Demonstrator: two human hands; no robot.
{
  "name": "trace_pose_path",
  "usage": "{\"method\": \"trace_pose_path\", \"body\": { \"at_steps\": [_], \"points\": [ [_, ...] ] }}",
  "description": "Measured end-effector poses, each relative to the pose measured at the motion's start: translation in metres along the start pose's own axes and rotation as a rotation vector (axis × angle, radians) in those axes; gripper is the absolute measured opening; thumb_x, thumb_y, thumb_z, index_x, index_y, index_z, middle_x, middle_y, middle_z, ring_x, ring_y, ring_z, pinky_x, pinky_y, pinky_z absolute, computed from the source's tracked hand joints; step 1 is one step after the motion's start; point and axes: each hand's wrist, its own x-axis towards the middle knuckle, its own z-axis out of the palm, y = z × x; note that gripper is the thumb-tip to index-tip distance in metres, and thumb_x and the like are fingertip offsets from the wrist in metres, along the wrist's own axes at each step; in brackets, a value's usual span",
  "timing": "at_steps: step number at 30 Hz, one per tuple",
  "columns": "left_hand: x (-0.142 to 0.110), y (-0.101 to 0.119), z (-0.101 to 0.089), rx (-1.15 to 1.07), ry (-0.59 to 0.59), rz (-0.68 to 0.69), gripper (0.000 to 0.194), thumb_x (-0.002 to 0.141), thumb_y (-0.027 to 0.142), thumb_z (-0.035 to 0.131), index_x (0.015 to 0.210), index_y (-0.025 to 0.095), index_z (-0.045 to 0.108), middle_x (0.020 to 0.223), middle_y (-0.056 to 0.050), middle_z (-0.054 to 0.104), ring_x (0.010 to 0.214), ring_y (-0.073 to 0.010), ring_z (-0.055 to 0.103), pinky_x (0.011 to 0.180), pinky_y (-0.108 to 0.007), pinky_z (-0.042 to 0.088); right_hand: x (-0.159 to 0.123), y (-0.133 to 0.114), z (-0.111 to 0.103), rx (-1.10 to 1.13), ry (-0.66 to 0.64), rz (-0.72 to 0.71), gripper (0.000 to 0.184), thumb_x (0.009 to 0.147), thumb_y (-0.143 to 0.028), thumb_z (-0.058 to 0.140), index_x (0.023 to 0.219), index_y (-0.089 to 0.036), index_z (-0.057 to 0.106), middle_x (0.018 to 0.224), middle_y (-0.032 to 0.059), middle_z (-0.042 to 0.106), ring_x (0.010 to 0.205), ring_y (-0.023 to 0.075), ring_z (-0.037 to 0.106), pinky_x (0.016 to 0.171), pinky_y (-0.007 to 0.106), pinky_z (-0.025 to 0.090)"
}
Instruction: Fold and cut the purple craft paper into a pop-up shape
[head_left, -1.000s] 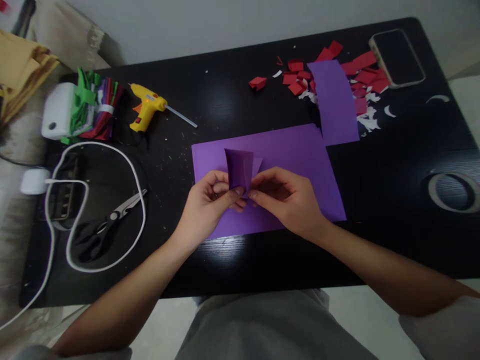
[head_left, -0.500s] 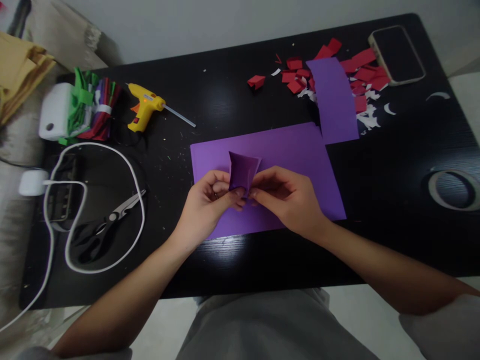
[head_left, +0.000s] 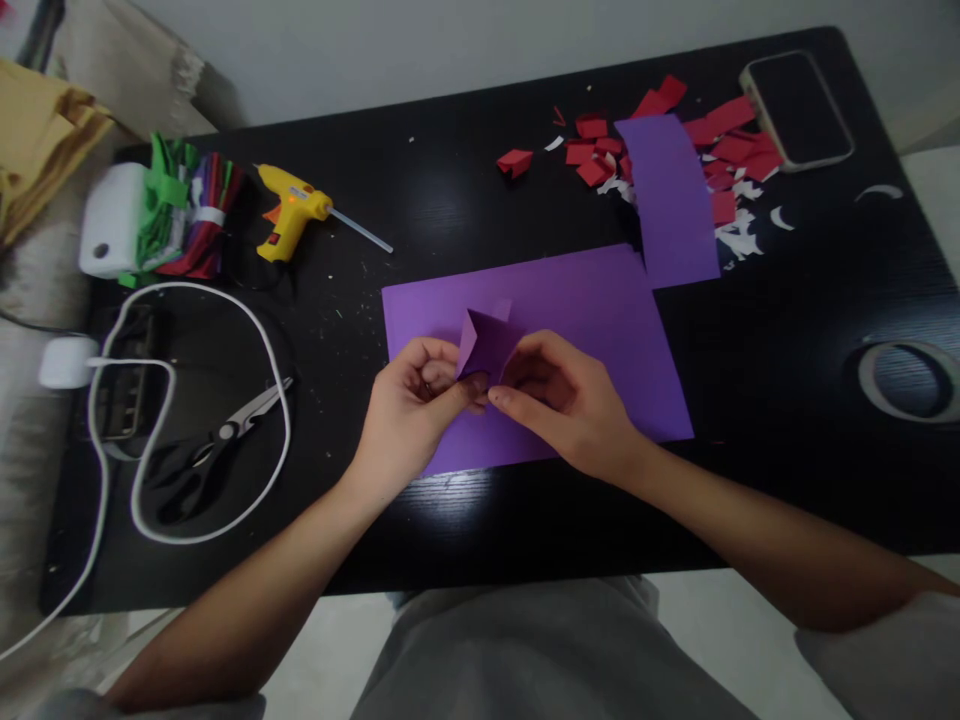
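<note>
A small folded piece of purple paper [head_left: 486, 338] stands up between my hands, its flaps opening upward. My left hand [head_left: 420, 400] pinches its lower left part between thumb and fingers. On the other side, my right hand [head_left: 566, 400] has its thumb and fingertips closed at the lower right edge of the folded paper. Both hands are above a large purple sheet [head_left: 585, 290] lying flat on the black table. The fingers partly hide the bottom of the folded piece.
A purple strip [head_left: 671, 200] lies over red paper pieces [head_left: 731, 150] and white scraps beside a phone [head_left: 799, 108]. At left are a yellow glue gun [head_left: 292, 210], scissors [head_left: 229, 430], a white cable [head_left: 281, 480] and bundled green sticks [head_left: 161, 205]. A tape ring [head_left: 870, 380] sits at right.
The folded purple paper has turned and its flaps have shifted, with one narrow flap now standing at the back. My right fingers have moved slightly along its lower edge.
</note>
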Motion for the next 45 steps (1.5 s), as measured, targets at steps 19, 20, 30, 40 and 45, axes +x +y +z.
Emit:
{"method": "trace_pose_path", "body": {
  "at_steps": [19, 20, 30, 40, 45],
  "points": [
    [-0.001, 0.0, 0.004, 0.025, 0.071, 0.082, 0.028, 0.075, 0.026, 0.093, 0.085, 0.018, 0.068, 0.078, 0.001, 0.074, 0.069, -0.0145, 0.073, 0.07, -0.027, 0.063, -0.003, -0.004, -0.001, -0.264, 0.052, -0.216, 0.02, 0.09, -0.017, 0.078, 0.108, -0.025, 0.078, 0.104, 0.0038, 0.077, 0.092, 0.0184, 0.075, 0.081, 0.033, 0.064],
    [-0.001, 0.0, 0.003, 0.014, 0.057, 0.069, 0.028, 0.075, 0.026, 0.093, 0.086, 0.018, 0.068, 0.077, 0.0, 0.075, 0.069, -0.0147, 0.072, 0.07, -0.027, 0.062, -0.003, -0.003, -0.001, -0.267, 0.057, -0.208, 0.019, 0.09, -0.016, 0.077, 0.107, -0.025, 0.078, 0.103, 0.0036, 0.077, 0.093, 0.0183, 0.075, 0.081, 0.032, 0.064],
    [-0.001, -0.011, -0.006, -0.119, -0.022, -0.017, 0.014, 0.082, 0.019, 0.087, 0.086, 0.019, 0.074, 0.076, 0.003, 0.068, 0.068, -0.0088, 0.06, 0.068, -0.02, 0.051, 0.0, 0.0, 0.001, -0.013, 0.052, -0.033, 0.021, 0.085, -0.019, 0.084, 0.104, -0.026, 0.079, 0.103, 0.0008, 0.081, 0.094, 0.0178, 0.078, 0.086, 0.032, 0.066],
    [-0.006, -0.008, 0.0, 0.269, 0.064, 0.3, 0.035, 0.092, 0.026, 0.077, 0.121, 0.025, 0.058, 0.114, -0.005, 0.068, 0.089, -0.014, 0.071, 0.084, -0.03, 0.063, 0.01, 0.0, -0.002, 0.205, 0.105, 0.154, 0.028, 0.073, -0.035, 0.094, 0.091, -0.022, 0.076, 0.085, -0.0001, 0.08, 0.078, 0.0178, 0.079, 0.083, 0.037, 0.07],
    [-0.009, -0.009, -0.006, 0.689, 0.094, 0.666, 0.042, 0.089, 0.019, 0.078, 0.124, 0.025, 0.057, 0.139, -0.011, 0.057, 0.128, -0.0284, 0.064, 0.102, -0.046, 0.061, 0.011, 0.0, -0.003, 0.232, 0.117, 0.183, 0.033, 0.07, -0.039, 0.096, 0.089, -0.022, 0.075, 0.083, -0.0004, 0.08, 0.076, 0.0184, 0.079, 0.083, 0.039, 0.069]
  ]
}}
